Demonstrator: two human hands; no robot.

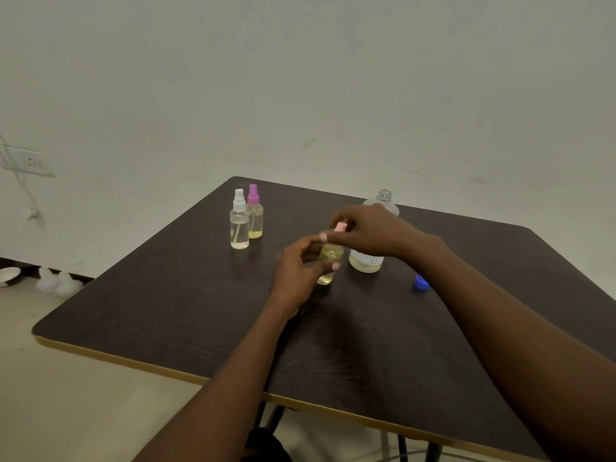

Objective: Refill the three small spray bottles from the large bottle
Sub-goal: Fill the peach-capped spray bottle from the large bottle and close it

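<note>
A small spray bottle [328,261] with yellowish liquid stands mid-table. My left hand [296,271] grips its body. My right hand [366,230] pinches its pale pink spray top [340,227] from above. Behind my right hand stands the large clear bottle [366,260], uncapped, with a little yellowish liquid at the bottom; my hand hides its middle. Its blue cap [421,283] lies on the table to the right. Two more small spray bottles stand at the back left: one with a white top [239,225], one with a purple top [255,216], both capped and holding liquid.
The dark wooden table [200,311] has a light edge and ends close to me. A pale wall rises behind it. On the floor at left lie white objects [58,283] and a bowl [8,275]. A wall socket [31,161] sits at far left.
</note>
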